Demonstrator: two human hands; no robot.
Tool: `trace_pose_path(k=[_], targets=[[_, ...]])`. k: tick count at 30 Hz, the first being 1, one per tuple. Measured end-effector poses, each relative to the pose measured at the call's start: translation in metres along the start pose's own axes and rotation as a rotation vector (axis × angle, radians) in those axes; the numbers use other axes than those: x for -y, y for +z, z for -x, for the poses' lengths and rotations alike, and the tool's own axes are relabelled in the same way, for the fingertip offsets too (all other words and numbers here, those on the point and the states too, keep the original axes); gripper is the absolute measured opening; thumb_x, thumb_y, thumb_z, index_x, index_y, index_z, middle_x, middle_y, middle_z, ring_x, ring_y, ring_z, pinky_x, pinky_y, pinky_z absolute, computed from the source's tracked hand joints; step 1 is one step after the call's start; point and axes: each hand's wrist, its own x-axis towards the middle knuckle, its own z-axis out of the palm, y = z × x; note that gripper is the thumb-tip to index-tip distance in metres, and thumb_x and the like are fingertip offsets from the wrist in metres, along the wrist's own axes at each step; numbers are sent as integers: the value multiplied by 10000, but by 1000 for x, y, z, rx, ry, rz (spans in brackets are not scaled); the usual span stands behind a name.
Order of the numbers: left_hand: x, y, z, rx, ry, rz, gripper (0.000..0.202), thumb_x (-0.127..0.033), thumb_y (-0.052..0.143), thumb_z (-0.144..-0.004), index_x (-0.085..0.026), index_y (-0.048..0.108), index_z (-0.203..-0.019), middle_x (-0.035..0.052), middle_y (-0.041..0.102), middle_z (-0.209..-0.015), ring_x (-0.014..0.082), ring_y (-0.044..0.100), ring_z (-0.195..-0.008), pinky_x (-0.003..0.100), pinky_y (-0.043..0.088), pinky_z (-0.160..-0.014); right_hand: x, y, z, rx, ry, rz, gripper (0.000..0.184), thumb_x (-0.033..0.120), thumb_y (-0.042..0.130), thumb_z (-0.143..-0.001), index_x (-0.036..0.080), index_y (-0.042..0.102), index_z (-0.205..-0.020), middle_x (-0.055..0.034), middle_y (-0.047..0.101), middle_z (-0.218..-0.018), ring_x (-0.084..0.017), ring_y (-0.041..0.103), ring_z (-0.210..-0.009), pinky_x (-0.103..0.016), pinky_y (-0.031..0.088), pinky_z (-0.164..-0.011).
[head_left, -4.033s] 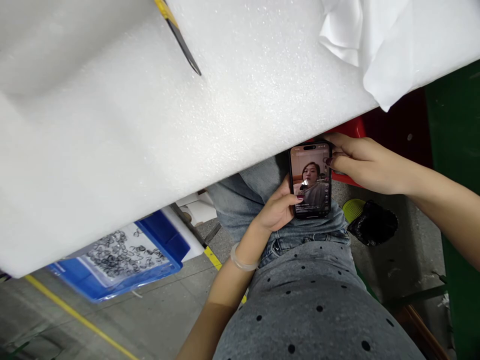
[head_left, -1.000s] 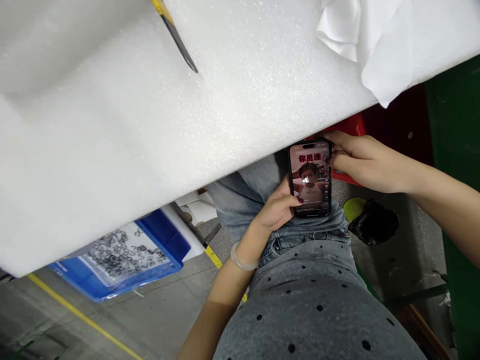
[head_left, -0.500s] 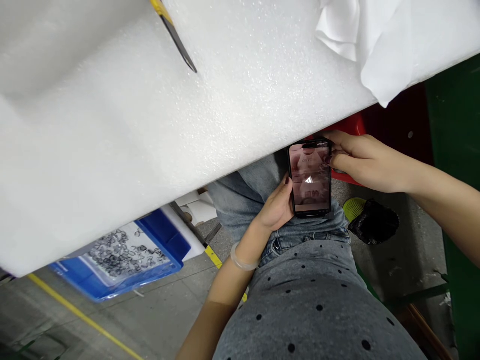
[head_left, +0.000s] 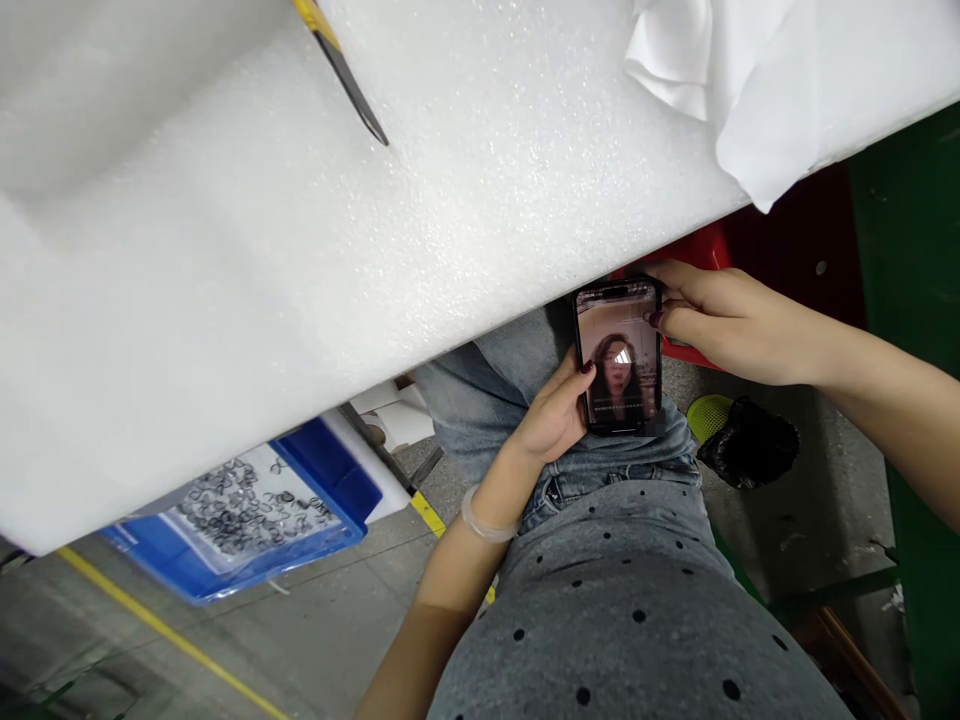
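Observation:
A black-framed smartphone [head_left: 618, 350] is held over my lap, just below the table's front edge, its lit screen showing a person. My left hand [head_left: 555, 412] grips its lower left side, the thumb lying over the screen's edge. At the upper right corner of the phone, my right hand [head_left: 720, 318] is closed on it, thumb on the screen side and the other fingers partly hidden behind. A clear band circles my left wrist.
White foam sheet [head_left: 262, 260] covers the table. On it lie a yellow-handled blade tool [head_left: 349, 80] and a white cloth [head_left: 757, 100]. Beneath are a blue bin [head_left: 341, 470] with many small dark rings, a red container [head_left: 701, 250] and a black bag [head_left: 750, 445].
The phone's screen has switched to a different picture, now a person. My left thumb has shifted slightly onto the screen's edge. My right hand stays in place.

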Motion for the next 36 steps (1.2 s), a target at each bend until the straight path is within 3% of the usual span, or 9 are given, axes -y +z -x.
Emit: trace_pose_path(k=[7, 9, 13, 17, 20, 23, 26, 36], targets=[[0, 3, 1, -4, 32, -48, 685, -120, 682, -731, -257, 539, -1387, 40, 680, -1313, 302, 420, -1458, 510, 298, -1238, 0, 1, 0, -1, 13, -1, 431, 269, 451, -830, 105, 603, -1198, -126, 687, -1084, -316, 654, -934, -402, 488, -767], [1, 4, 1, -36, 22, -23, 620, -187, 681, -798, -254, 533, -1397, 44, 660, -1354, 300, 406, -1468, 514, 297, -1237, 0, 0, 0, -4, 4, -3, 413, 266, 452, -831, 106, 603, -1181, -124, 686, -1076, -313, 652, -932, -403, 484, -772], [1, 8, 0, -51, -50, 59, 521, -479, 520, -972, -215, 523, -1421, 79, 597, -1446, 305, 369, -1491, 524, 306, -1230, 0, -1, 0, 2, -11, -10, 370, 264, 454, -847, 116, 595, -1156, -113, 682, -1031, -302, 647, -914, -392, 473, -760], [-1, 12, -1, -22, -69, 103, 542, -511, 421, -1004, -217, 494, -1454, 73, 576, -1472, 295, 359, -1498, 513, 296, -1238, 0, -2, 0, 5, 5, 10, 361, 254, 472, -865, 141, 596, -1184, -100, 680, -1005, -281, 640, -873, -371, 467, -729], [-2, 15, -2, 5, -13, 92, 532, -492, 432, -1000, -262, 462, -1479, 43, 547, -1503, 288, 368, -1494, 511, 307, -1233, 2, -3, 0, 2, 16, 34, 326, 245, 486, -879, 154, 608, -1168, -83, 683, -957, -263, 636, -822, -351, 465, -695], [-2, 17, -3, 34, 104, 73, 544, -453, 504, -966, -370, 417, -1496, -25, 491, -1550, 273, 370, -1493, 501, 329, -1222, 4, -3, 0, 0, 34, 34, 324, 211, 500, -869, 162, 613, -1168, -75, 691, -951, -269, 648, -832, -352, 489, -707], [-2, 18, -3, 13, 135, 41, 593, -387, 532, -933, -454, 372, -1500, -78, 460, -1568, 252, 377, -1489, 485, 351, -1210, 4, -3, 0, 4, 32, 27, 335, 194, 510, -863, 179, 614, -1181, -68, 701, -971, -281, 660, -872, -361, 515, -735], [1, 18, -4, -65, 190, -23, 719, -243, 557, -882, -424, 326, -1538, -73, 493, -1546, 235, 364, -1497, 429, 359, -1206, 3, 0, -1, -12, 34, 131, 365, 193, 513, -865, 157, 610, -1215, -67, 685, -928, -267, 643, -816, -337, 477, -707]])
